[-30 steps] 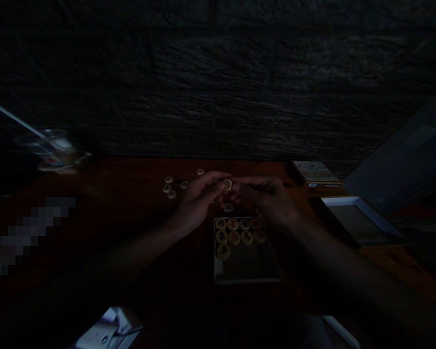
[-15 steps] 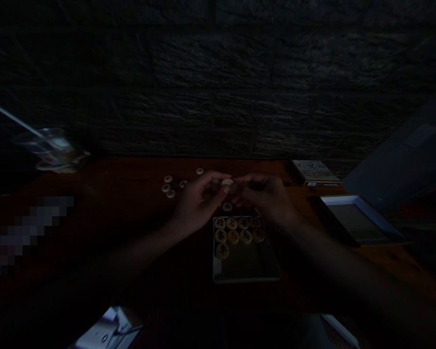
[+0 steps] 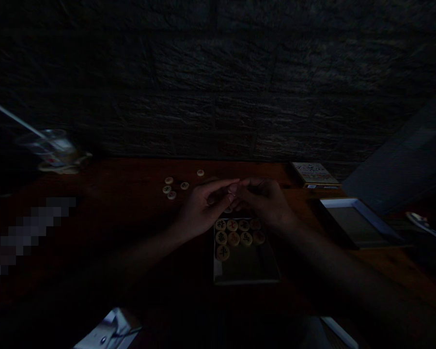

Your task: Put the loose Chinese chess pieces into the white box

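Observation:
The scene is very dim. My left hand [image 3: 203, 208] and my right hand [image 3: 263, 201] meet fingertip to fingertip above the far edge of a shallow grey tray [image 3: 247, 269]. Their fingers are pinched together where a round wooden game piece was held; the piece itself is hidden now. In the tray lie several round pale pieces [image 3: 233, 238] with red or black characters, in rows at the far end. Several loose pieces [image 3: 171, 195] rest on the dark wooden table [image 3: 112, 203] to the left of my hands.
A clear cup with a straw [image 3: 53, 150] stands at the far left. A small printed box [image 3: 314, 173] and an empty box lid [image 3: 359, 223] lie to the right. A dark stone wall rises behind. Something pale [image 3: 107, 332] lies at the near edge.
My two hands have closed together and dropped slightly toward the tray. The piece seen between the fingertips before is now covered by them.

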Available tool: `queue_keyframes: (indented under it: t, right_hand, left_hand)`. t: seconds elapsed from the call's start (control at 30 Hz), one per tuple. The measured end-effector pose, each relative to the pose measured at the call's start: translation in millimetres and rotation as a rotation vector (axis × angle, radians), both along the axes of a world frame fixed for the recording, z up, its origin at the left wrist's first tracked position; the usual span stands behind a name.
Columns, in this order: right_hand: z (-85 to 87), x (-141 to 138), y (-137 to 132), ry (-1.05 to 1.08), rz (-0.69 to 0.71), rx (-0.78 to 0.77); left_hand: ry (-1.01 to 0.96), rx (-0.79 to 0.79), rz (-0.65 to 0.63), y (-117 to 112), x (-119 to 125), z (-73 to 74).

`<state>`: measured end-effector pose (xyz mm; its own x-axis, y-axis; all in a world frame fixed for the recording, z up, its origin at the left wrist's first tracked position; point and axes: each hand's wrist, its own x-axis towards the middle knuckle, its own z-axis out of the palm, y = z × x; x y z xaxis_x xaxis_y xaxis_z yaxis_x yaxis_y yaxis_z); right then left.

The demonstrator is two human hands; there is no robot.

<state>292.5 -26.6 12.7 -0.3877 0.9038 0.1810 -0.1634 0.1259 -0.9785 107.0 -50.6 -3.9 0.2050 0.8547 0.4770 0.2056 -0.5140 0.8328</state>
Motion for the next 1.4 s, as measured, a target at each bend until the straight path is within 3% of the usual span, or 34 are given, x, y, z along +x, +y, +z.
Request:
queue_keyframes:
  t: [0.1,0.33,0.57,0.7,0.83,1.0,1.4]
  right_hand:
    - [1.3,0,-1,-0.006,0.027,0.031]
    - [-0.1,3,-2,-0.091,-0.019,0.121]
    - [0.9,6,-12,-0.293,-0.16,0.414]
    - [3.3,10,-11,-0.415,-0.194,0.593]
    - [5.4,12,-8,-0.463,-0.181,0.74]
    - [6.4,13,-6,-0.467,-0.176,0.807]
    - [7.8,15,-5,-0.482,-0.197,0.92]
  left_hand:
    - [-0.091,-0.058,0.003,1,1,1.5]
    - [-0.063,0.015,0.123,2,1,4.1]
    - [-0.195,-0.098,0.073,3,2,5.0]
    - [-0.205,-0.191,-0.043,2,2,7.5]
    - [-0.364,-0.339,-0.159,2,4,7.6]
    - [-0.543,-0.429,-0.223,5,3,4.9]
    - [-0.507,-0.409,-0.168,7,-2,4.1]
